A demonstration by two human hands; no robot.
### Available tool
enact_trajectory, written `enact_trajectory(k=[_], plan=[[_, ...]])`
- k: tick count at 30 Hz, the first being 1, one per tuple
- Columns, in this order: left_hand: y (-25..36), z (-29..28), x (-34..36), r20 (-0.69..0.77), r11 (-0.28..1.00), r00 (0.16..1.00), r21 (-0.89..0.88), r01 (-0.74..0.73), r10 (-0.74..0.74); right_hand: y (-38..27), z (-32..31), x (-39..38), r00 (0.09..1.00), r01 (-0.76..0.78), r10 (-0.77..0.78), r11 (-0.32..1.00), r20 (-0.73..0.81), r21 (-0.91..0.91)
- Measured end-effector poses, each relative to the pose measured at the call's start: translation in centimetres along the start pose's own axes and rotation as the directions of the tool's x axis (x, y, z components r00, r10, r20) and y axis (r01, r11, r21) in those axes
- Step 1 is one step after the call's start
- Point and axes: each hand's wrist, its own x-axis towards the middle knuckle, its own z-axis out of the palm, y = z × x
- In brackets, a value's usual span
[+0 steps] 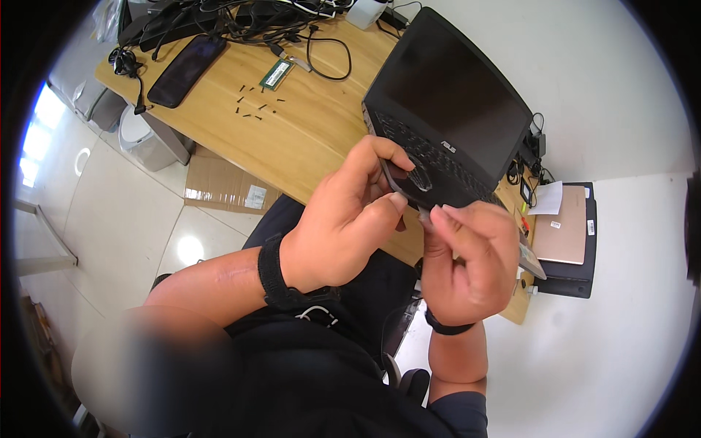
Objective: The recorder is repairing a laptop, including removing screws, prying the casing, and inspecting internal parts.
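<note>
An open black laptop stands at an angle on the wooden desk, its screen dark. My left hand is closed on the front edge of its base, index finger over the palm rest and thumb against the rim. Beside it, my right hand pinches at the same front edge. A small pale bit shows by its fingertips, too little to name. A dark looped shape lies on the palm rest near my left index finger; I cannot tell what it is. Both wrists wear black bands.
Several small dark screws lie left of the laptop near a green memory module. A black phone rests farther left, with tangled cables behind. A cardboard box and a white bin stand below the desk.
</note>
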Motion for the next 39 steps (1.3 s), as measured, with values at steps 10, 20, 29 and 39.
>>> enact_trajectory(k=[10,20,29,39], plan=[[0.6,0.1,-0.6,-0.012,0.990,0.999,0.135,0.048,-0.047,-0.4,-1.1,1.0,0.958,-0.278,0.249,0.930,0.143,0.240],[0.8,0.2,-1.2,0.010,0.994,0.999,0.102,0.040,-0.041,-0.3,-0.7,-1.2,1.000,-0.023,0.022,0.998,0.003,0.066],[0.1,0.3,-1.2,0.036,0.997,0.997,-0.035,0.071,-0.070,1.3,-2.5,-3.4,0.998,-0.047,0.046,0.999,-0.050,-0.023],[0.5,0.7,-1.1,0.000,0.998,0.998,-0.019,0.061,-0.061,1.7,-4.6,-2.0,0.946,-0.314,0.290,0.932,0.145,0.180]])
